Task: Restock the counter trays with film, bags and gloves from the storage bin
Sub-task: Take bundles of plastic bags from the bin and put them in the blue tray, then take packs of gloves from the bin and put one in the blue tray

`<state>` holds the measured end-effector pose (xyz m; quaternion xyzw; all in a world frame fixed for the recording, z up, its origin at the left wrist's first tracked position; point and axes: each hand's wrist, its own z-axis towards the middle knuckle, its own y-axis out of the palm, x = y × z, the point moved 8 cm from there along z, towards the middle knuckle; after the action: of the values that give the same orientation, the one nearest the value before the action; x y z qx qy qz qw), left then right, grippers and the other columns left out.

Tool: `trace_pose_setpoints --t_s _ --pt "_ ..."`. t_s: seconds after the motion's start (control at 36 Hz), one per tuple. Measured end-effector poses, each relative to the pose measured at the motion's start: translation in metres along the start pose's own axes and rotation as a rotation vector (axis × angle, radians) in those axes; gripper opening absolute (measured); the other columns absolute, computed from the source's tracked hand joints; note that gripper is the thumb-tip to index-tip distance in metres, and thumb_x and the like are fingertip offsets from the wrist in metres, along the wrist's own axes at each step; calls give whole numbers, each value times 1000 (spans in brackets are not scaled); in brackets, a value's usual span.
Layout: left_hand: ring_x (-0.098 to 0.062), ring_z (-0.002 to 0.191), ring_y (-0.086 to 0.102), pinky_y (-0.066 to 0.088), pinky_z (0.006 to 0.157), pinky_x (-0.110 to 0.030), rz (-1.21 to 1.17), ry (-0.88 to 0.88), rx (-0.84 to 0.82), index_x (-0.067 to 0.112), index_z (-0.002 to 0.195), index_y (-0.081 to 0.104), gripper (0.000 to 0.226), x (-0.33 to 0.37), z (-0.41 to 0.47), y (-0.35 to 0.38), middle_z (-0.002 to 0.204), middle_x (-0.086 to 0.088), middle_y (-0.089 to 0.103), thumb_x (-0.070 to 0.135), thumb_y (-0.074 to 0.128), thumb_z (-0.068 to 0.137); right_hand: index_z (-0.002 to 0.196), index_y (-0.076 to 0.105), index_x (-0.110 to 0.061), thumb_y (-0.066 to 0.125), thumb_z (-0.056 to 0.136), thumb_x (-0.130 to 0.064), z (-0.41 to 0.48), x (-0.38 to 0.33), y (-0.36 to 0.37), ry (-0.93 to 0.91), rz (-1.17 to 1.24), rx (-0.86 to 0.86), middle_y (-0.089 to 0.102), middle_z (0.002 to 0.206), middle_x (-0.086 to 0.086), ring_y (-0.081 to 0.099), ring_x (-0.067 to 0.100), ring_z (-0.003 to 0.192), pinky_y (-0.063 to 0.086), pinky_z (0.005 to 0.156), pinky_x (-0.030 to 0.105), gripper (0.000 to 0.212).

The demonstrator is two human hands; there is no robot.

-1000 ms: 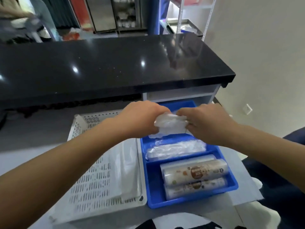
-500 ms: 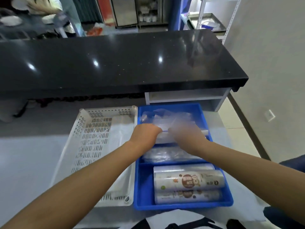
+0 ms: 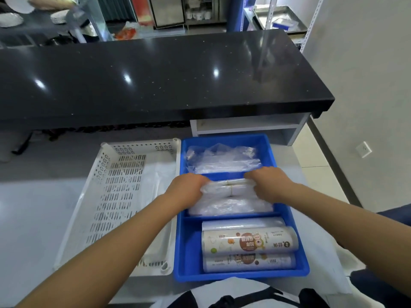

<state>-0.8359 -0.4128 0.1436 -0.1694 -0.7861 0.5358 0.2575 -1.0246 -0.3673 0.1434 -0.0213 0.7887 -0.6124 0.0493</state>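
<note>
While the blue tray (image 3: 224, 137) on the bench (image 3: 33, 218) holds loose clear bags (image 3: 222, 161) in its far compartment and three film rolls (image 3: 249, 241) in its near one, the white tray (image 3: 138, 145) beside it carries a pale sheet (image 3: 160, 181). The left hand (image 3: 189, 188) and right hand (image 3: 270, 185) grip opposite ends of a banded bundle of bags (image 3: 231, 188) in the middle compartment, on more clear plastic. A second ago the bundle was held above the tray.

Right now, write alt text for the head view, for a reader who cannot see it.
The left hand and right hand grip the ends of a banded bundle of clear bags at the middle compartment of a blue tray. Loose clear bags occupy its far compartment, film rolls its near one; a white perforated tray sits left.
</note>
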Motion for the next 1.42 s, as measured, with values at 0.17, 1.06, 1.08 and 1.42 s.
trace_pose_setpoints --t_s 0.17,1.06,1.08,1.42 --pt "-23 90 60 41 64 -29 -77 -13 -95 34 105 62 29 -1 10 -19 110 0 67 15 61 83 127 58 -30 64 86 -21 7 13 -16 67 178 -147 65 123 2 60 24 102 49 83 31 42" --pt "-10 150 5 8 118 -30 -428 -230 333 44 154 17 78 7 -116 -9 164 9 11 53 60 89 141 46 -39 57 90 -54 -90 -25 -30 119 626 201 41 154 -8 34 16 142 26 119 46 55" --pt "-8 150 3 7 118 -29 -444 -250 342 44 154 17 78 12 -128 -5 164 11 10 54 59 89 141 45 -40 57 89 -55 -96 -32 -29 102 644 177 39 155 -10 32 15 144 25 119 47 56" --pt "-9 152 3 13 123 -40 -502 -542 381 42 152 24 74 25 -255 46 164 13 11 66 49 87 140 49 -37 60 89 -51 -132 -124 -21 -245 711 73 36 155 -11 19 13 149 18 120 42 54"
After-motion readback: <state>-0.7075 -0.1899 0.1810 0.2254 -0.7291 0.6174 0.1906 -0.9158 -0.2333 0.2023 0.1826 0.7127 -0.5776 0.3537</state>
